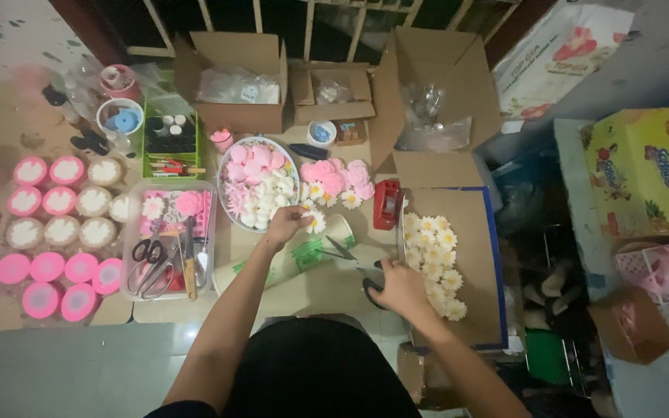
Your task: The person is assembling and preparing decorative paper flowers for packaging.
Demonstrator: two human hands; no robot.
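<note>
Hands (288, 224) over cluttered craft table (334, 290)

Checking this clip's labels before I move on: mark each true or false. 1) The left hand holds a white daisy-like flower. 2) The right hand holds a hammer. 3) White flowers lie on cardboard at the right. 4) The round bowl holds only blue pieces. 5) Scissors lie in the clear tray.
1) True: the left hand pinches a white flower.
2) False: the right hand grips scissors, blades towards the flower.
3) True: white flowers lie on the cardboard.
4) False: the bowl holds pink and white pieces.
5) True: black-handled scissors lie in the clear tray.
</note>
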